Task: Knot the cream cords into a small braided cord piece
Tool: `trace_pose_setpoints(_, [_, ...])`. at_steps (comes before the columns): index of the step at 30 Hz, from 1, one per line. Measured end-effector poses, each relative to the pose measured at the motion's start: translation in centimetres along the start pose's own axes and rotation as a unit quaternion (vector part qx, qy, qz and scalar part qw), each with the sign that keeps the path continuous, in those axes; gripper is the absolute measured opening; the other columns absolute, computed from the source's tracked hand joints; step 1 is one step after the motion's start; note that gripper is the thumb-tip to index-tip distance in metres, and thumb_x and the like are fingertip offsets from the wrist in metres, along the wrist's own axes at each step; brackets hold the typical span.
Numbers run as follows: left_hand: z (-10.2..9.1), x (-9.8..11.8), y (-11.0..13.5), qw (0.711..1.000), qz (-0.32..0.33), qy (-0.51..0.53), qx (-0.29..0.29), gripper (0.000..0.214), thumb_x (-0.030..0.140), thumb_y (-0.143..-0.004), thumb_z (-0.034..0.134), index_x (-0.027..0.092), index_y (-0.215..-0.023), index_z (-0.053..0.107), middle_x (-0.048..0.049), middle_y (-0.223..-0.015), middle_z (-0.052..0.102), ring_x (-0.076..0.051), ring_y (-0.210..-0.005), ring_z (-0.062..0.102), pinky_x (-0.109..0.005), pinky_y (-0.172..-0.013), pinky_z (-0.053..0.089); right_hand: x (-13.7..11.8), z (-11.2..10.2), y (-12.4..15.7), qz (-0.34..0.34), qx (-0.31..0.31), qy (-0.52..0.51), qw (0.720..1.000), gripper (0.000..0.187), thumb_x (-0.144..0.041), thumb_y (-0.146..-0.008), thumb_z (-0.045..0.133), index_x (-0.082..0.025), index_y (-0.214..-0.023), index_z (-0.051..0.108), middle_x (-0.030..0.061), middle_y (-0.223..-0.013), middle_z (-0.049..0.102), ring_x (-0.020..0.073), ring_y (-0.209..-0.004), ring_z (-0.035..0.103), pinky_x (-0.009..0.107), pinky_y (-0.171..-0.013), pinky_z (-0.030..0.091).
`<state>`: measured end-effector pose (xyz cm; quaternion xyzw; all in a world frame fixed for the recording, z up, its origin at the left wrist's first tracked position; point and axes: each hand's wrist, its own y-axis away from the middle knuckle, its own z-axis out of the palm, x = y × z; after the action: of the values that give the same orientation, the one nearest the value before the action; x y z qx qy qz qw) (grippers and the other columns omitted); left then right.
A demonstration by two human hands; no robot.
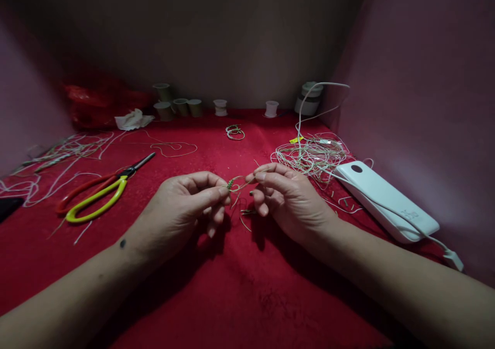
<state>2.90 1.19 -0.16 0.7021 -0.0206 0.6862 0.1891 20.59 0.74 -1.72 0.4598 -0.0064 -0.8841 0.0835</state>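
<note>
My left hand (pixel 193 197) pinches a small green knotted cord (pixel 231 184) between thumb and forefinger, its other fingers curled below. Thin tan strands loop out of the knotted part toward the right. My right hand (pixel 284 189) is closed on the cord's loose strand with thumb and forefinger, a short way from the left fingertips. Between the hands the cord forms a small open loop. Below it, a few short cord ends (pixel 245 224) hang or lie near the right fingers; which, I cannot tell.
Scissors with red and yellow handles (pixel 96 198) lie left, beside tangled cords (pixel 73 148). A cord heap (pixel 313 153) and a white power bank (pixel 386 202) with a cable lie right. Spools (pixel 220 107), a finished-looking cord ring (pixel 235 132) and a red plastic bag (pixel 96 101) are farther back.
</note>
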Motion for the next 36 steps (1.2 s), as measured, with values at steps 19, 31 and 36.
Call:
trace_pose_setpoints(19, [0.3, -0.2, 0.1, 0.999, 0.032, -0.002, 0.0, 0.01, 0.027, -0.078, 0.069, 0.019, -0.076, 0.063, 0.0041, -0.05, 0.06, -0.009, -0.036, 0.05, -0.018, -0.033, 0.04, 0.2, 0.3, 0.8, 0.066, -0.003, 0.201, 0.977, 0.004, -0.018, -0.078, 0.063, -0.015, -0.08, 0.06, -0.0033, -0.048, 0.059, 0.0061, -0.034, 0.048, 0.015, -0.033, 0.035])
trace_pose_setpoints(31, [0.4, -0.5, 0.1, 0.999, 0.041, -0.011, 0.0, 0.01, 0.028, -0.079, 0.068, 0.02, -0.076, 0.063, 0.004, -0.049, 0.06, -0.011, -0.034, 0.051, -0.018, -0.031, 0.037, 0.1, 0.8, 1.2, 0.038, -0.025, 0.177, 0.983, 0.017, -0.017, -0.077, 0.067, -0.017, -0.088, 0.054, -0.0066, -0.054, 0.057, 0.0071, -0.039, 0.054, 0.014, -0.035, 0.041])
trace_pose_setpoints(36, [0.4, -0.3, 0.1, 0.999, 0.039, -0.018, 0.009, 0.011, 0.028, -0.078, 0.068, 0.018, -0.075, 0.063, 0.0037, -0.049, 0.06, -0.01, -0.035, 0.051, -0.018, -0.032, 0.038, 0.3, 0.7, 1.2, 0.006, -0.043, 0.167, 0.985, 0.02, -0.015, -0.076, 0.067, -0.017, -0.091, 0.055, -0.0062, -0.062, 0.057, 0.0069, -0.044, 0.057, 0.015, -0.037, 0.043])
